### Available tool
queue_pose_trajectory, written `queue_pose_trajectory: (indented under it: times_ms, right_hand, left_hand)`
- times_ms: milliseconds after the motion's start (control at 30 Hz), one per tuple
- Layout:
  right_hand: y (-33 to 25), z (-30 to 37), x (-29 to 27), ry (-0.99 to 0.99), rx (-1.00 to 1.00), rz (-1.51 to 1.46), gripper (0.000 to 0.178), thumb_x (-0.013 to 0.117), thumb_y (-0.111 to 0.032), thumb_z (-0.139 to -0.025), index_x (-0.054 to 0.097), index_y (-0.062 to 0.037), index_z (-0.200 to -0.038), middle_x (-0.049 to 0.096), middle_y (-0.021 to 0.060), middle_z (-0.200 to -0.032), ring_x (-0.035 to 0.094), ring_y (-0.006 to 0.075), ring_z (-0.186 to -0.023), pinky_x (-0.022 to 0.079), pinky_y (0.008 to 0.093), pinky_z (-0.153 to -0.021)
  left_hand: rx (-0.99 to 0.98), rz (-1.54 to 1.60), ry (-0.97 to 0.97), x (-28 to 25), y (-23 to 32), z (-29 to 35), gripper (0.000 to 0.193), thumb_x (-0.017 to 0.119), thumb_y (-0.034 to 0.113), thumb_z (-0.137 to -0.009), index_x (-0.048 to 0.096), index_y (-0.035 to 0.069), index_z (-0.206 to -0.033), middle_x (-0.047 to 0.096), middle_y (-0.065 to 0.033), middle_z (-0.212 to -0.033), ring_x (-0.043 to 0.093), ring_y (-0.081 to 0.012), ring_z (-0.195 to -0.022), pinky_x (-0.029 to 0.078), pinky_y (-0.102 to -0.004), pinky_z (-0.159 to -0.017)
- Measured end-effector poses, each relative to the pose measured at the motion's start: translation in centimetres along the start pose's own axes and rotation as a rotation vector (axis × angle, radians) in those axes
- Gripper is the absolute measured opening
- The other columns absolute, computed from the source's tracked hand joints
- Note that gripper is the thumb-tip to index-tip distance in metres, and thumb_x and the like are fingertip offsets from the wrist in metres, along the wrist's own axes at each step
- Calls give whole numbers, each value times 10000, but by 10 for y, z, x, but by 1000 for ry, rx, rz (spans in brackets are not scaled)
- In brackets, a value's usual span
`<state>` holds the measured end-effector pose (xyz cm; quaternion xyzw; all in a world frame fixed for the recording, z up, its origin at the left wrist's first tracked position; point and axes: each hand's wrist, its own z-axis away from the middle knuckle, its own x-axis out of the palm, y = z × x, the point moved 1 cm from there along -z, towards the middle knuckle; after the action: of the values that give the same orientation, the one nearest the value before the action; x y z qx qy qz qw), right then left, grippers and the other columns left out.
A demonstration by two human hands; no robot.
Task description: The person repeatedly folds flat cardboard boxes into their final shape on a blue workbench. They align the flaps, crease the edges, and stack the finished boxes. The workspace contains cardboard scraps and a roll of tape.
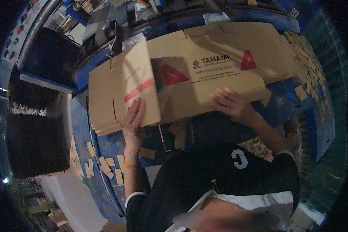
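Flat printed cardboard box blanks lie in a stack in front of me, brown with red panels and dark print. At the left, one folded panel with a red stripe stands tilted up from the stack. My left hand is closed on the near edge of that panel, its fingers on the outer face and its thumb hidden. To the right, my right hand grips the near edge of the top blank, fingers over the printed face; its thumb is also out of sight.
Under the blanks is a blue worktable with small cardboard offcuts scattered near me. More scraps pile up at the far right. Machine parts run along the far side, and a panel with coloured buttons stands at the far left.
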<state>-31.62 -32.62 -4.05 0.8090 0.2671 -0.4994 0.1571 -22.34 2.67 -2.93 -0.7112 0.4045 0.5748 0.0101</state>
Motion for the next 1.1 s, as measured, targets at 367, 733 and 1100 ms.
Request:
queue_pose_trajectory:
  times_ms: [367, 733, 1100]
  right_hand:
    - [9, -1, 7, -64, -66, 0, 343, 537, -156, -793, 590, -127, -1130, 524, 65, -1284, 497, 268, -1182, 425, 414, -978]
    - [110, -75, 29, 109, -17, -212, 282, 619, -145, -812, 622, -88, -1088, 590, 88, -1200, 541, 293, -1136, 416, 414, -987]
    - [213, -144, 106, -47, 691, 19, 359, 449, -375, -918, 610, -134, -1131, 511, 54, -1302, 487, 279, -1170, 412, 430, -933]
  left_hand:
    - [319, -259, -284, -5, 0, -12, 490, 465, 108, -818, 502, 140, -1306, 461, -109, -1367, 414, -317, -1280, 287, -497, -1076]
    - [295, -132, 85, 5, -45, -111, 551, 506, 28, -779, 502, 163, -1313, 461, -129, -1353, 412, -321, -1272, 324, -421, -1069]
    - [25, -391, 283, 47, -89, -224, 574, 419, 29, -860, 304, 121, -1414, 456, -148, -1325, 430, -358, -1219, 409, -423, -983]
